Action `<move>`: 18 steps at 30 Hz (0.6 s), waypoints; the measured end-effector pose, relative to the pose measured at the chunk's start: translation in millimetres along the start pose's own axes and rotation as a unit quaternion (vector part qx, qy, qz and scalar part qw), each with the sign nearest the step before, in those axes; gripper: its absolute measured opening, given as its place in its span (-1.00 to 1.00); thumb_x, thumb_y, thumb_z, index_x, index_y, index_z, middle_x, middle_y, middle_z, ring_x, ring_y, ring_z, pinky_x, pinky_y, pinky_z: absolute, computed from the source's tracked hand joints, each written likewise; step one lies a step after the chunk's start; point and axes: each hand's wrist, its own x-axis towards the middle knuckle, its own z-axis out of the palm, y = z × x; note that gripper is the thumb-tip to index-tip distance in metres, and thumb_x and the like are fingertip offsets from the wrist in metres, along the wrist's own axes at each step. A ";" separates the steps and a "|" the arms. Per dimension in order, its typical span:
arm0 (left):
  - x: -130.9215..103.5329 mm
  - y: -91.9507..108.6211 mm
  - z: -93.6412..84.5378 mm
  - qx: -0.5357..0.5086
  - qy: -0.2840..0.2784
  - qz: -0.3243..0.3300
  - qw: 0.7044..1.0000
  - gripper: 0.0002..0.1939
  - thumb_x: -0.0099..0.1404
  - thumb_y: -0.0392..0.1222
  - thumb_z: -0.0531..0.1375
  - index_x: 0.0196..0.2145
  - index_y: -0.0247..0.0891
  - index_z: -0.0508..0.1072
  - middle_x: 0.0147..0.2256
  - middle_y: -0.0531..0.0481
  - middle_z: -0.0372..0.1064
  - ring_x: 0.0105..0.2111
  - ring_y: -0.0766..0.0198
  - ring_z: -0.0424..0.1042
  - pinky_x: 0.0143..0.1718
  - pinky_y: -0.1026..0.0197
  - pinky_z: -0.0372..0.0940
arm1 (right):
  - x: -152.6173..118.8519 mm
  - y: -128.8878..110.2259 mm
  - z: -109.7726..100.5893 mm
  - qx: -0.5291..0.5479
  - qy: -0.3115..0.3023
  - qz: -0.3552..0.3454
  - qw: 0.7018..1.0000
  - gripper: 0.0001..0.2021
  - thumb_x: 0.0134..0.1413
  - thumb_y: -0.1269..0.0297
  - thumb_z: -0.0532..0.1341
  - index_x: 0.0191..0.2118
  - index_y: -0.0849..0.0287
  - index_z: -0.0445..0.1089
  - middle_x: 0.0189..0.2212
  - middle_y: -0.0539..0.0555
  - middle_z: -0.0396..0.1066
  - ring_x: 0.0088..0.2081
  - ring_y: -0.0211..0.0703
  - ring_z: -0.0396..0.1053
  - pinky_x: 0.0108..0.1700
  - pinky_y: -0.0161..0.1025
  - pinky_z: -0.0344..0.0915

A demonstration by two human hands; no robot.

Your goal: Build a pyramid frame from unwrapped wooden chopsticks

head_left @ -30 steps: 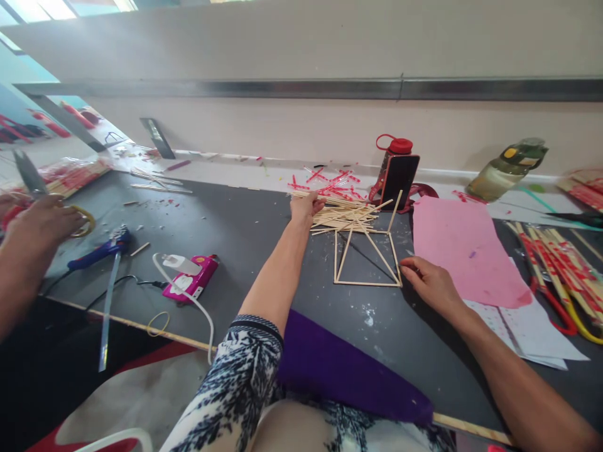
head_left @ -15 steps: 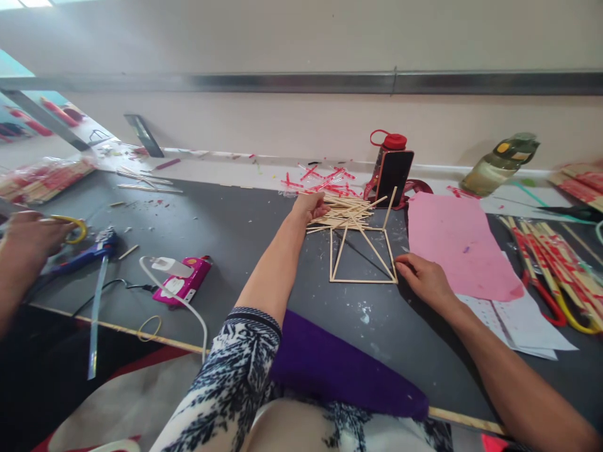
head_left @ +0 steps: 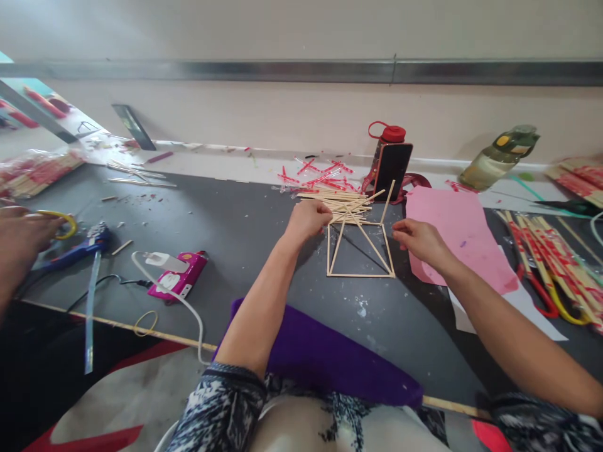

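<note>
A frame of thin wooden sticks (head_left: 360,275) lies on the dark grey tabletop, with one stick (head_left: 387,202) rising from its back right corner. My left hand (head_left: 308,220) is at the frame's back left corner, its fingertips pinched together. What they grip there is hidden. Behind the frame is a loose pile of wooden sticks (head_left: 346,201), partly overlapping the frame's back edge in view. My right hand (head_left: 419,240) hovers just right of the frame, thumb and fingers closed in a pinch. Whatever may be in them is too small to make out.
At the back stand a red-capped bottle (head_left: 393,134), a phone (head_left: 396,169) and a green bottle (head_left: 494,160). Pink paper (head_left: 464,238), scissors (head_left: 546,298) and packed sticks (head_left: 560,263) lie right. Left are a blue glue gun (head_left: 85,248), a magenta power strip (head_left: 176,279) and another person's hand (head_left: 26,235).
My left hand has moved from the stick pile to the frame's back left corner. The right hand has lifted from the front right corner and shifted back along the frame's side.
</note>
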 end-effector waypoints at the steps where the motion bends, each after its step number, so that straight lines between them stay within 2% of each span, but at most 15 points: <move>1: -8.2 -2.0 2.2 0.035 0.003 -0.001 0.999 -0.90 -0.02 -0.30 0.19 -0.50 -0.27 0.52 -0.63 0.04 0.36 -0.62 0.35 0.34 -0.51 0.34 0.21 | 12.6 1.4 1.9 -0.032 0.007 0.001 0.999 -0.72 0.01 0.26 0.15 -0.14 0.19 0.44 -0.34 0.07 0.52 -0.53 -0.26 0.40 -0.41 -0.31 0.28; 4: -26.9 -11.7 11.5 0.089 -0.008 -0.022 0.996 -0.87 -0.02 -0.31 0.19 -0.51 -0.23 0.55 -0.68 0.05 0.33 -0.57 0.28 0.37 -0.43 0.30 0.24 | 42.1 6.3 11.7 -0.106 0.011 0.004 0.994 -0.71 -0.05 0.28 0.20 -0.16 0.24 0.46 -0.33 0.11 0.52 -0.45 -0.20 0.42 -0.38 -0.30 0.27; 7: -36.6 -21.8 22.1 0.072 -0.028 -0.044 0.996 -0.87 0.00 -0.32 0.19 -0.50 -0.20 0.55 -0.65 0.03 0.37 -0.50 0.26 0.41 -0.39 0.30 0.26 | 53.4 8.6 19.9 -0.119 0.011 0.002 0.993 -0.72 -0.06 0.24 0.22 -0.19 0.22 0.48 -0.37 0.08 0.51 -0.40 -0.17 0.42 -0.36 -0.29 0.25; 12: -40.4 -29.7 32.1 0.068 -0.028 -0.062 0.995 -0.87 0.01 -0.32 0.23 -0.44 -0.20 0.55 -0.54 -0.01 0.44 -0.43 0.24 0.45 -0.33 0.28 0.30 | 48.9 8.6 21.5 -0.157 -0.003 -0.039 0.987 -0.79 -0.04 0.22 0.19 -0.28 0.16 0.49 -0.36 0.07 0.49 -0.33 -0.15 0.39 -0.33 -0.28 0.21; 18: -48.2 -28.6 30.3 0.085 -0.055 -0.052 0.994 -0.85 0.02 -0.28 0.24 -0.38 -0.20 0.55 -0.51 -0.01 0.46 -0.41 0.24 0.46 -0.32 0.27 0.31 | 36.6 12.0 20.8 -0.168 -0.027 -0.054 0.984 -0.79 -0.04 0.20 0.21 -0.28 0.16 0.47 -0.35 0.06 0.46 -0.32 -0.16 0.38 -0.33 -0.29 0.19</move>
